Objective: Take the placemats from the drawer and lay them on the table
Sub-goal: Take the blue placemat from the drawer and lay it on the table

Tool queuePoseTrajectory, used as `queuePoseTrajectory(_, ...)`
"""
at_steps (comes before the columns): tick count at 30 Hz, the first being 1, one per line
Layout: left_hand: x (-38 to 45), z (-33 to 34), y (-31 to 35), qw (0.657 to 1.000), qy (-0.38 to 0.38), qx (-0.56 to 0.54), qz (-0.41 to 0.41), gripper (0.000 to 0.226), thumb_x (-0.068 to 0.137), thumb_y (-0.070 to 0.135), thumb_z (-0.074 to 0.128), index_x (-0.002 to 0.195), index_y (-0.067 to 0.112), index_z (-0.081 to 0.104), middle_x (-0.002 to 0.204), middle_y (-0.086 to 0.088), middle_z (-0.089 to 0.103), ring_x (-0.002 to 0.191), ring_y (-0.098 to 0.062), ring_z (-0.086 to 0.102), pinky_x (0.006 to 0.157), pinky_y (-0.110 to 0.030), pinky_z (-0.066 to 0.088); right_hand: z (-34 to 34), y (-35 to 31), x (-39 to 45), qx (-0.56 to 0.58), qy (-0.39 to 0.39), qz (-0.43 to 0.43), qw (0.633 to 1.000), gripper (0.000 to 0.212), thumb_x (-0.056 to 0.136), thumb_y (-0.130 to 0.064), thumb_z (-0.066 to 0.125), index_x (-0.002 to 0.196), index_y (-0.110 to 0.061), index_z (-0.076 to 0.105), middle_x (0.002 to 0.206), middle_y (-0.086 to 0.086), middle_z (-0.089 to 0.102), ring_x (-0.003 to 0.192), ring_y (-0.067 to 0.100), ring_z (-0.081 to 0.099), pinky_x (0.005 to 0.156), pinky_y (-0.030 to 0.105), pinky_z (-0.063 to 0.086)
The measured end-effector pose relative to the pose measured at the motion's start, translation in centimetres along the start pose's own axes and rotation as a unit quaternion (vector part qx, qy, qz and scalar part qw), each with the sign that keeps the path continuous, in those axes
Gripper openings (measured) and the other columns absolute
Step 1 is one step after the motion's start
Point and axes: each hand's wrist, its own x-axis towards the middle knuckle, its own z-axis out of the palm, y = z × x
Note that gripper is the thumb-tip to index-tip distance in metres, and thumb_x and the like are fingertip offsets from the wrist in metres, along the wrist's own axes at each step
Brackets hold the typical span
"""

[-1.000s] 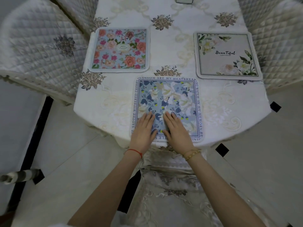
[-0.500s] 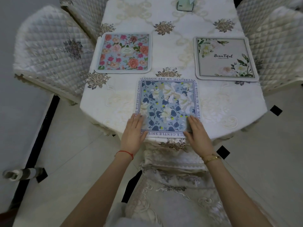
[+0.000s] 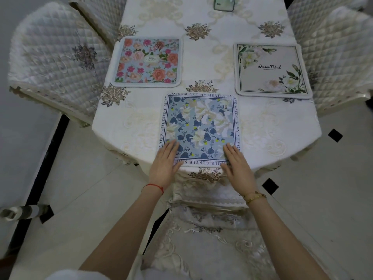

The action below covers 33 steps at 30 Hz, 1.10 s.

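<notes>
Since a second ago both hands have slid apart, from side by side at the middle of the blue mat's near edge out to its two near corners.

In the head view, the left hand lies flat and open, palm down, its fingers on the near left corner of the blue flowered placemat, gripping nothing. The right hand lies the same way, flat and open with fingers together, on the near right corner. A red string circles the left wrist and a gold bracelet the right.

The blue placemat sits flat at the near end of the desk, its near edge just at the desk's rim, with lettering running round its border. Farther back on the left lies a pink rose placemat, also flat, well apart from a cream placemat on the right that bears the word "Beautiful" and white flowers. The three mats do not touch one another. A white embroidered cloth covers the desk.

A pale green box stands at the far end, partly cut off by the frame. Quilted white chairs flank the desk on both sides, and a lace-covered seat stands just below the hands.
</notes>
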Motion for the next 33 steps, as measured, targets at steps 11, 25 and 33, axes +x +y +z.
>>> queuePoseTrajectory(11,2.8,-1.2,-0.8,1.0,0.003,0.002,0.013,0.075,0.094,0.059,0.022,0.153,0.014,0.011,0.161,-0.004,0.006,0.149,-0.018,-0.001,0.121,-0.029,-0.001,-0.3,-0.9,4.9,-0.029,-0.013,-0.028,0.999,0.064,0.101,-0.041,0.038,0.153,-0.017,0.009,0.16,-0.002,0.004,0.147,0.012,-0.006,0.121,0.031,0.001)
queuePoseTrajectory(25,11.6,-3.1,-2.9,1.0,0.023,0.0,-0.004,0.062,0.102,0.039,0.036,0.152,0.009,0.015,0.161,-0.008,0.011,0.149,-0.023,0.004,0.122,-0.034,0.004,-2.4,0.0,13.2,-0.056,0.019,-0.015,0.998,0.065,0.1,-0.046,0.033,0.152,-0.011,0.016,0.161,0.003,0.01,0.148,0.018,0.003,0.121,0.033,0.005)
queuePoseTrajectory(33,18.6,-3.8,-1.7,0.999,0.02,0.02,0.028,0.06,0.102,0.038,0.033,0.153,0.011,0.015,0.161,-0.007,0.011,0.149,-0.023,0.004,0.122,-0.036,0.004,-3.1,-1.8,21.8,-0.089,-0.028,-0.049,0.994,0.065,0.101,-0.043,0.032,0.153,-0.012,0.008,0.161,0.004,0.004,0.148,0.021,-0.001,0.121,0.034,0.0)
